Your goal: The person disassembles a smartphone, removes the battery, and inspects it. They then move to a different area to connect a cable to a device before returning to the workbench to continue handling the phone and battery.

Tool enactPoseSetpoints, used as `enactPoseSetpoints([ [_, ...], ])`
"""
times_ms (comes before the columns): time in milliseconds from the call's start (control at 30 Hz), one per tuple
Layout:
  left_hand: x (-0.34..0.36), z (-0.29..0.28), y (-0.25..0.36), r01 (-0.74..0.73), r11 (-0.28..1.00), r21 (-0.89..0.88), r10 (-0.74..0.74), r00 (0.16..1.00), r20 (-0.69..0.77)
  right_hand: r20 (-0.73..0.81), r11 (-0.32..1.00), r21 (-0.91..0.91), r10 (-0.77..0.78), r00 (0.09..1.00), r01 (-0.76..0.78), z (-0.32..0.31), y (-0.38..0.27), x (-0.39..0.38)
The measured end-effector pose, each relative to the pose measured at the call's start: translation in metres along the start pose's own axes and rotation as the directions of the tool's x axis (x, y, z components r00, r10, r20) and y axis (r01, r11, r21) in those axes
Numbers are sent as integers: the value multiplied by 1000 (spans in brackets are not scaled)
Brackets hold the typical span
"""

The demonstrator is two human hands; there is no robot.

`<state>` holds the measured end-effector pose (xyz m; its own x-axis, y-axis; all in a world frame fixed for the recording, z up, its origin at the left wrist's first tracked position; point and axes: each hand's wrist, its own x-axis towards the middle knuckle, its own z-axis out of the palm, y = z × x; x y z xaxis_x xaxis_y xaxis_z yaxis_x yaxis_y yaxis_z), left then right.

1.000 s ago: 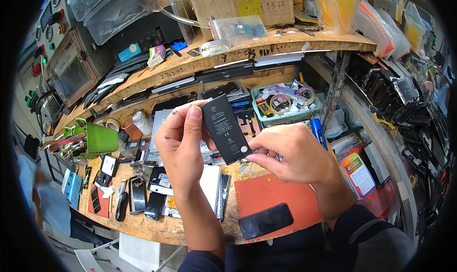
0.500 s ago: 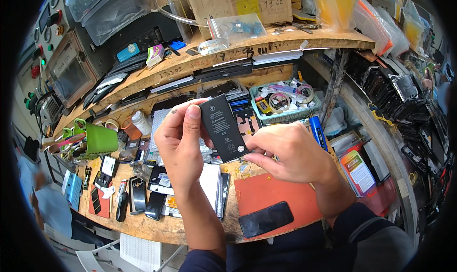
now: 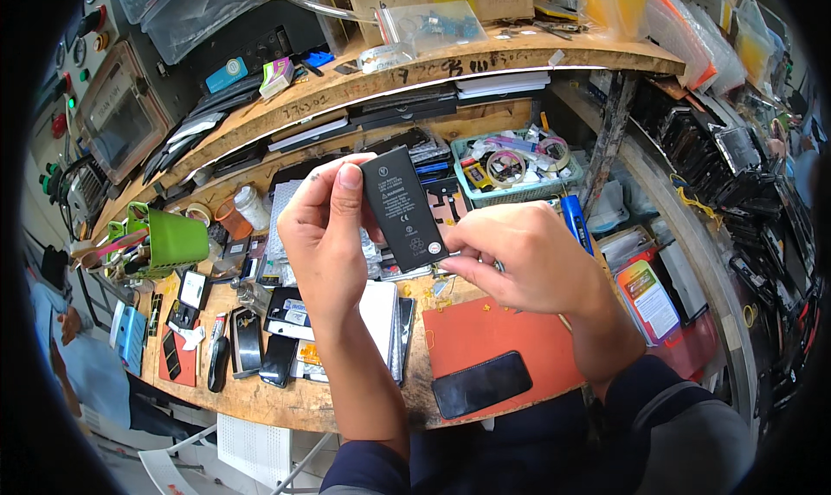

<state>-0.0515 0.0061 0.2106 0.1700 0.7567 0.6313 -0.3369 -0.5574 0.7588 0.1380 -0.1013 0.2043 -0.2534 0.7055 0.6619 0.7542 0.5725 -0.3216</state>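
Both forearms rise from the lower edge and meet at mid-frame, the left hand (image 3: 325, 235) upright with thumb extended upward and fingers curled, the right hand (image 3: 519, 257) palm-down with fingertips pinched toward the left.

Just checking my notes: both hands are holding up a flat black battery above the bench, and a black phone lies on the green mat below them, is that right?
Not quite. The head view shows the black phone lying on an orange-red mat, not a green one. The rest holds: the left hand and right hand hold the flat black battery above the bench.
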Motion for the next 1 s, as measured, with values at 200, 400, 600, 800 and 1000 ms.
enactPoseSetpoints([
  [200, 2, -3, -3, 11, 1000, 6, -11, 1000, -3, -4, 1000, -3, -17, 1000, 17, 5, 4, 3],
  [400, 2, -1, -4, 27, 1000, -1, -27, 1000, -13, -52, 999, 20, -49, 997, 50, 6, 6, 2],
  [600, 5, -4, -7, 70, 997, -21, -70, 997, -9, -83, 998, 37, -56, 995, 60, 4, 10, 3],
  [800, 5, -5, -11, 70, 998, 1, -70, 997, -10, -84, 998, 42, -49, 995, 53, 6, 7, 3],
  [1000, 4, -5, -10, 62, 998, -20, -62, 998, -1, -87, 998, 44, -47, 995, 51, 4, 7, 2],
])
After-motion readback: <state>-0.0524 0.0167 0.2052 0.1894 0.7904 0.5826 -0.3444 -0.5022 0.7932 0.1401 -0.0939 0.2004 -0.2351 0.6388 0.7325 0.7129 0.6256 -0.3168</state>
